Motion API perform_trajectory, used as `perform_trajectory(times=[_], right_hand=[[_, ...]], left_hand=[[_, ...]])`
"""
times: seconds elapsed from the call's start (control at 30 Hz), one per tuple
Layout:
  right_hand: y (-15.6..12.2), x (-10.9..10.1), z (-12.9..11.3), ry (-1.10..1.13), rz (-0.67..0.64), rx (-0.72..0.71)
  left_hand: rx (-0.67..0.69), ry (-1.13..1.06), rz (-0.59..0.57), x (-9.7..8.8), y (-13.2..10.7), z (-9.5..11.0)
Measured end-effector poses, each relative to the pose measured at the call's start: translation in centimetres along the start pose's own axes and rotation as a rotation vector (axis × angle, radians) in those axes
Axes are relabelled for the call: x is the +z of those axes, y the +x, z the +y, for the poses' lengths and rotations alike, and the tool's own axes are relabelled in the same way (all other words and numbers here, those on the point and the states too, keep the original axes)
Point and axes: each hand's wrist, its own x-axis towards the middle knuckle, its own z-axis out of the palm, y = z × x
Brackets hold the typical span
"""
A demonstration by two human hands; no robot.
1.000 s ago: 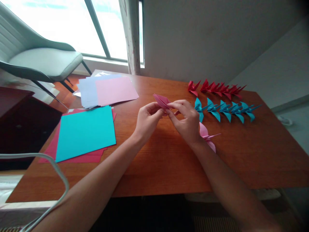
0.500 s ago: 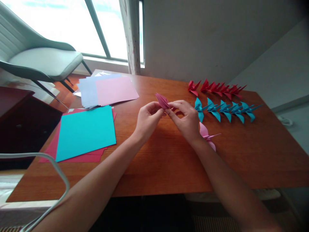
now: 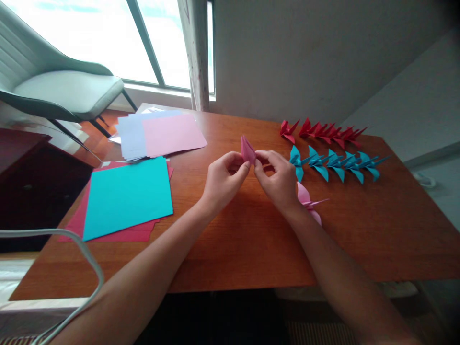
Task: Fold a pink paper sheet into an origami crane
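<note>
Just above the table's middle, a small folded piece of pink origami paper (image 3: 247, 150) points upward, its lower end pinched between both hands. My left hand (image 3: 227, 175) is closed on its left side, thumb and fingers pressed together. From the right, my right hand (image 3: 275, 175) grips its lower edge with thumb and forefinger; the other fingers are curled. Beside my right wrist lies a finished pink paper crane (image 3: 305, 199), partly covered by that hand. A row of blue paper cranes (image 3: 336, 165) starts close to my right knuckles.
Red paper cranes (image 3: 328, 132) line the back right of the wooden table (image 3: 237, 249). Turquoise paper (image 3: 129, 196) lies over red sheets (image 3: 118, 235) at left, with pink (image 3: 174, 132) and pale blue sheets (image 3: 131, 136) behind. A white cable (image 3: 89, 258) loops near my left forearm.
The pink folded paper has turned from a leftward slant to nearly upright and shifted slightly right. Both hands still grip it, with the left moved a little to the right.
</note>
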Motion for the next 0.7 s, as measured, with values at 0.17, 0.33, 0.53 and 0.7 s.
perform_trajectory(times=[0.17,0.33,0.53,0.7], right_hand=[[0.0,0.0,0.1,-0.002,-0.021,0.023],[0.0,0.1,0.6,0.179,-0.016,0.130],[0.0,0.6,1.2,0.418,-0.024,0.270],[0.2,0.6,1.1,0.583,-0.076,0.341]], left_hand=[[0.064,0.166,0.003,-0.1,0.0,-0.5],[0.053,0.082,-0.009,-0.3,0.2,-0.4],[-0.040,-0.096,-0.005,-0.5,0.3,0.0],[-0.108,-0.192,0.011,-0.5,0.3,0.1]])
